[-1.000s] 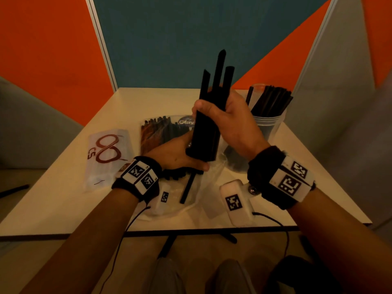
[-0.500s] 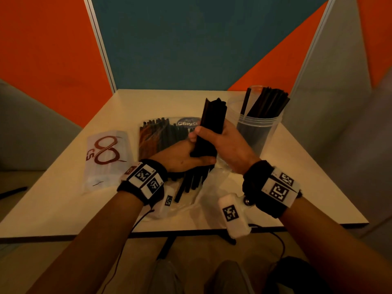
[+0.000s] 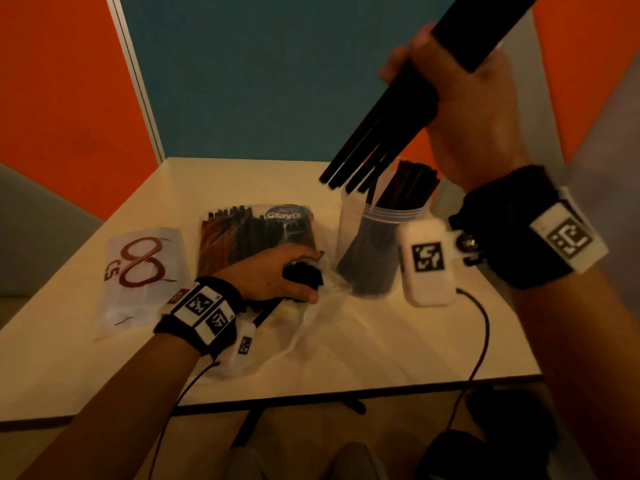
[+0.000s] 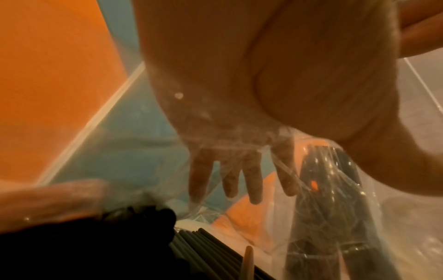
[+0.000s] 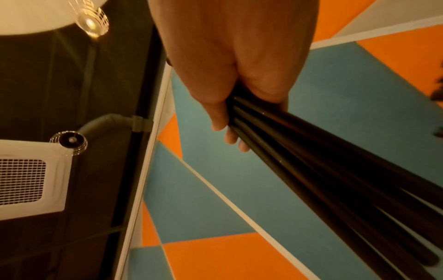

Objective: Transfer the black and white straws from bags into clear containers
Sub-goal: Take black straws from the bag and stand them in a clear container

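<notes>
Hands: R hand [image 3: 471,109] grips straw bundle [image 3: 388,133], tilted, low ends down-left.

Right hand [image 3: 474,109] now raised high above the clear container [image 3: 377,237], lifted clear of the left hand [image 3: 273,275]; bundle of black straws [image 3: 398,123] tilted, lower ends just over the container's mouth. Left hand down on the opened plastic bag [image 3: 311,320], gripping black straw ends.
</notes>
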